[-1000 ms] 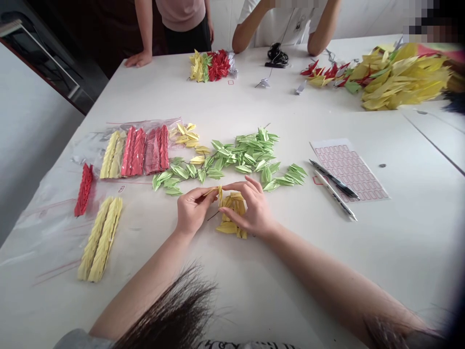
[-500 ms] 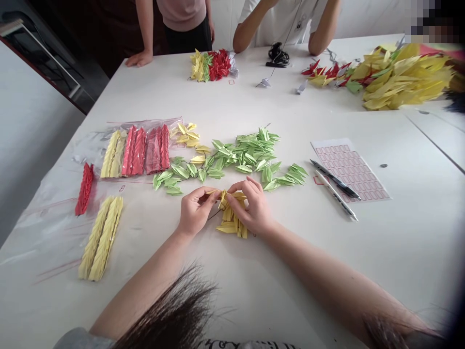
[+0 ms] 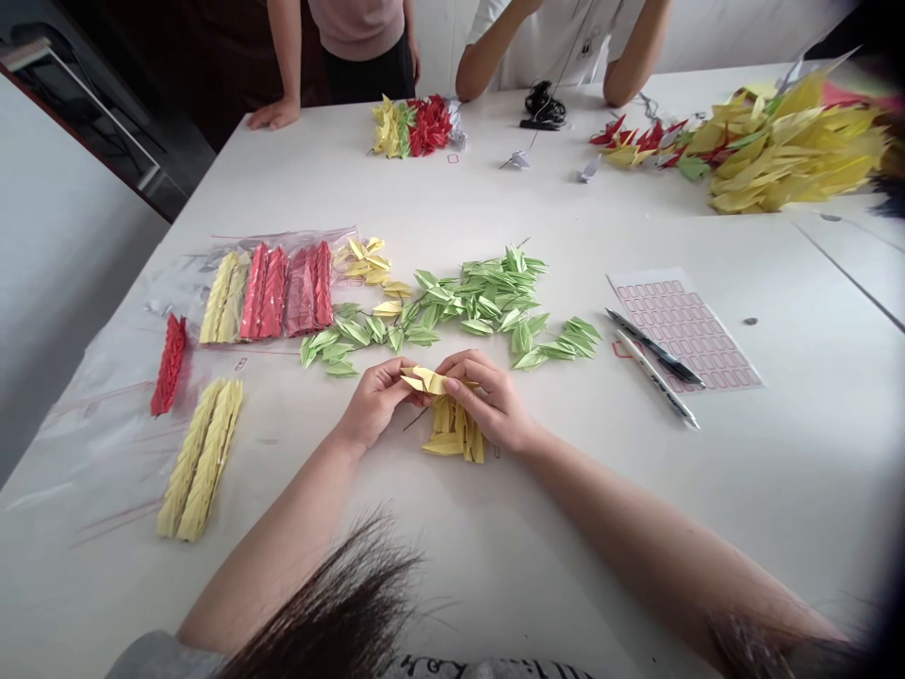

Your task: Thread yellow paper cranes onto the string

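Between my fingertips is a folded yellow paper piece (image 3: 425, 381). My left hand (image 3: 374, 404) pinches its left end, and my right hand (image 3: 489, 396) closes on its right side. More yellow folded pieces (image 3: 452, 441) lie bunched on the table just below and partly under my right hand. A thin dark cord (image 3: 416, 419) pokes out to the left of that bunch. Beyond my hands, green folded paper pieces (image 3: 487, 294) are heaped, with some linked in a string. A few loose-looking yellow pieces (image 3: 369, 262) sit at their left.
Plastic-wrapped yellow and red paper strips (image 3: 265, 292) lie at left, beside a red strip (image 3: 168, 366) and a yellow pack (image 3: 200, 460). To the right are a sticker sheet (image 3: 707, 330) and two pens (image 3: 661, 351). Across the table, two people stand or lean near a colourful paper bundle (image 3: 428, 127).
The yellow piece in my fingers has turned and now shows its broader side. My fingers have shifted their hold on it. The bunch below stays in place.
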Tool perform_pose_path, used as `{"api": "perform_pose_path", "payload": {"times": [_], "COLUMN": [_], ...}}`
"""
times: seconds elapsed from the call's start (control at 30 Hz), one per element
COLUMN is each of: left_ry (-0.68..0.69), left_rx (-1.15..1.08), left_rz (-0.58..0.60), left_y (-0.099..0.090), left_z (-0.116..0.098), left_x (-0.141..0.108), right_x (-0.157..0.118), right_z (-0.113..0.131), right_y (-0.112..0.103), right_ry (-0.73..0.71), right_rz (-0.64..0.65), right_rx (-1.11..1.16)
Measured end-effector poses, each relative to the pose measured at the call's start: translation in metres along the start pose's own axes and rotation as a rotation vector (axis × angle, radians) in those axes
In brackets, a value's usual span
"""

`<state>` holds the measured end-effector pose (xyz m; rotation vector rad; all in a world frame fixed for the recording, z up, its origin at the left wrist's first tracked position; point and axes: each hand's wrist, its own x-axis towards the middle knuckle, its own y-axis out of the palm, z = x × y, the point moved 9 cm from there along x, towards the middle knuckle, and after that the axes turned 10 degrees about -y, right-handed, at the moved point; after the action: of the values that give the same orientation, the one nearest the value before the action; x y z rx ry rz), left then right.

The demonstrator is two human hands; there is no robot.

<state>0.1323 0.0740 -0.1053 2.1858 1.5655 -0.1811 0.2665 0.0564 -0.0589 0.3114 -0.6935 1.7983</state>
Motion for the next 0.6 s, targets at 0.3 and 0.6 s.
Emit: {"api": "perform_pose_path", "payload": {"times": [0.3,0.6], "left_ry": [0.078,0.142], "left_rx": [0.007,0.046], "left_rz": [-0.094,-0.137], "left_y": [-0.003,-0.005], "left_z": [-0.003,-0.007], "left_x": [-0.002,-0.004], "right_x": [0.0,-0.001], "right_z": [-0.003,-0.004], "right_y": [-0.008,-0.012], "right_ry": [0.024,-0.006], "right_rz": [-0.1,-0.15], "right_rx": [-0.044,-0.101]}}
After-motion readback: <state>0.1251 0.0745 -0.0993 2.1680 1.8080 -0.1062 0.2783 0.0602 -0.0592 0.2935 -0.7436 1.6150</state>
